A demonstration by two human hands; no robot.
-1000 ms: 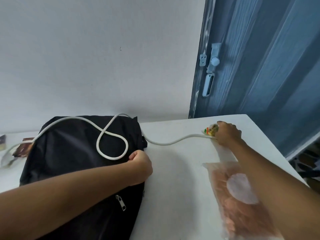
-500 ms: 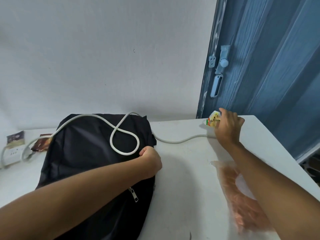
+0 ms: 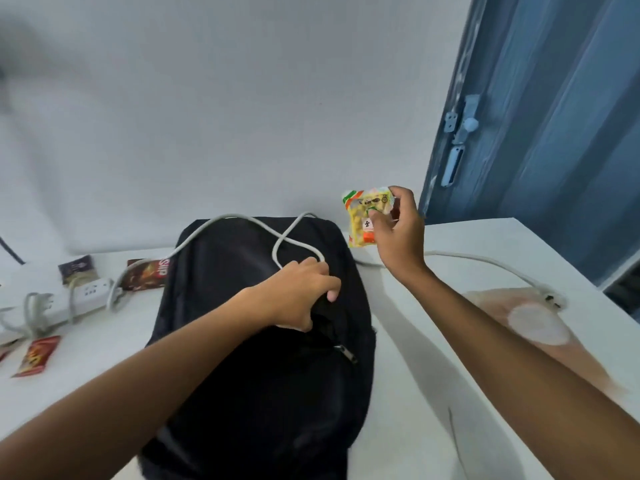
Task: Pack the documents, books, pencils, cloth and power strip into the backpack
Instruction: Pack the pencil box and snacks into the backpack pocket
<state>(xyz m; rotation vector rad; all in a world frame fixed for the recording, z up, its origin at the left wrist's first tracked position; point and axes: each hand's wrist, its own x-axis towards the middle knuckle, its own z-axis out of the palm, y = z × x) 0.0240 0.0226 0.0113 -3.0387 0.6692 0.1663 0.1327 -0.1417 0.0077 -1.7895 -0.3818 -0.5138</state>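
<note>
A black backpack lies flat on the white table. My left hand grips the fabric at the backpack's zipper opening near its right side. A white power strip sits at the left; its grey cable loops over the backpack's top and runs off to the right. My right hand pinches a small yellow snack packet, lifted above the table beyond the backpack's top right corner.
A clear bag of orange-brown contents lies at the right under my right forearm. Dark and red snack packets lie left of the backpack. A blue door stands behind the table's right corner.
My right hand has lifted the yellow packet off the table and moved it left toward the backpack. My left hand shifted up the backpack to the zipper opening. The view turned left.
</note>
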